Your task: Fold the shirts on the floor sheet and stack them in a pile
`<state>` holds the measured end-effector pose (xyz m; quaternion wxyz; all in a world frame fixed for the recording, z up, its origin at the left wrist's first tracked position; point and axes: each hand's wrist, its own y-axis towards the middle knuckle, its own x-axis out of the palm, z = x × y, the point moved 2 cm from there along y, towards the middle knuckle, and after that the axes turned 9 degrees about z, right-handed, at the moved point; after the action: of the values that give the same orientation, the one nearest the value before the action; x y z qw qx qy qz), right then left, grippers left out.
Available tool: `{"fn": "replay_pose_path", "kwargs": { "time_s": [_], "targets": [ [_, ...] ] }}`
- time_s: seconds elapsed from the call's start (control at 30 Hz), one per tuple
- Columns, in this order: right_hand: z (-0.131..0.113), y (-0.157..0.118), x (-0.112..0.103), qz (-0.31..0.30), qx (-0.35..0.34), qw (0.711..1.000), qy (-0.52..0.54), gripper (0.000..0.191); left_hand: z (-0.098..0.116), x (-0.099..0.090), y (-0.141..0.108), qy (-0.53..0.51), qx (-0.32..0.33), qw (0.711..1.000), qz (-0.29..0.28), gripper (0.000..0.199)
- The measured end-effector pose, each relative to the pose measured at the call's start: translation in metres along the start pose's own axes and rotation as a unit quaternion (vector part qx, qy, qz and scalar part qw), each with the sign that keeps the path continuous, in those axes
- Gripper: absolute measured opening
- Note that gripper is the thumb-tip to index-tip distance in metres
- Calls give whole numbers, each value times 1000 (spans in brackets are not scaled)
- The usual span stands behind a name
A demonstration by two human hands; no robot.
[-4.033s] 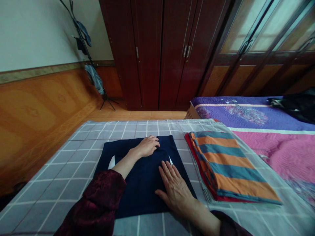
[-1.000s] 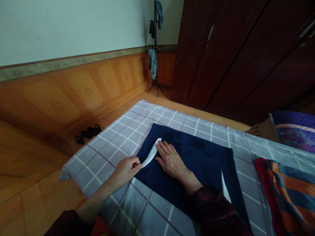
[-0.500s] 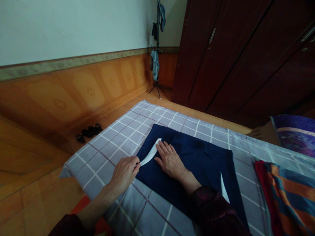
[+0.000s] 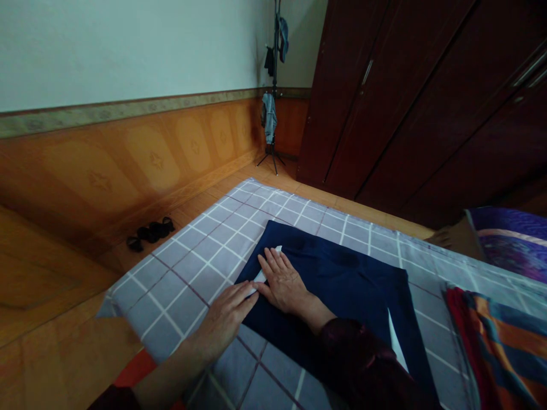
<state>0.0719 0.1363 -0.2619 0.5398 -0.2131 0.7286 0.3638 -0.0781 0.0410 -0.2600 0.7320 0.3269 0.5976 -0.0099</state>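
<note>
A dark navy cloth (image 4: 342,256) lies flat on the grey checked cover (image 4: 179,290). A narrow white strip (image 4: 261,275) shows near its left edge, partly hidden under my hands. My left hand (image 4: 228,316) rests at the strip's lower end, fingers stretched forward over the cloth's edge. Flat on the cloth and strip lies my right hand (image 4: 284,283), its fingers spread, its thumb close to my left fingertips. Another white piece (image 4: 396,340) shows at the cloth's right side, beyond my right sleeve.
At the right lies a folded orange, blue and red striped cloth (image 4: 508,336). A purple item (image 4: 513,233) sits beyond the cover. Black shoes (image 4: 149,232) stand on the floor at left. A coat stand (image 4: 274,114) and dark red wardrobe (image 4: 401,108) are behind.
My left hand has let go of its pinch on the white strip and moved slightly right, its fingers now extended. My right hand has shifted left over the strip, covering more of it.
</note>
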Motion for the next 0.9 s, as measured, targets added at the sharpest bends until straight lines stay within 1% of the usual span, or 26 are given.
{"fn": "replay_pose_path", "kwargs": {
  "time_s": [0.07,0.2,0.27,0.33,0.43,0.5,0.57,0.67,0.8,0.87,0.9],
  "targets": [
    [14,8,1,12,18,1000,-13,67,-2,1,-1,-4,-3,1000,-5,48],
    [38,18,-5,53,109,991,-54,64,0,-6,-1,6,-2,1000,-3,48],
    [38,14,-11,73,126,987,-71,63,5,-12,1,9,-9,1000,1,44],
    [27,3,-17,81,109,988,-70,62,13,-16,5,8,-8,1000,9,44],
    [-1,-25,-22,63,65,995,-45,58,26,-11,14,10,18,1000,6,49],
    [-15,-46,-22,49,51,997,-35,57,31,-3,17,13,41,999,-20,54],
    [-19,-69,-23,43,49,997,-37,58,31,5,16,14,59,997,-49,63],
    [-6,-112,-29,52,68,994,-69,62,21,9,8,22,70,995,-65,68],
    [21,-177,-48,92,139,976,-141,66,10,1,-3,37,67,996,-53,67],
    [22,-196,-55,116,169,964,-169,69,14,-3,1,36,71,996,-42,65],
    [18,-198,-57,125,177,961,-174,70,20,-4,6,33,79,995,-42,64]
  ]
}}
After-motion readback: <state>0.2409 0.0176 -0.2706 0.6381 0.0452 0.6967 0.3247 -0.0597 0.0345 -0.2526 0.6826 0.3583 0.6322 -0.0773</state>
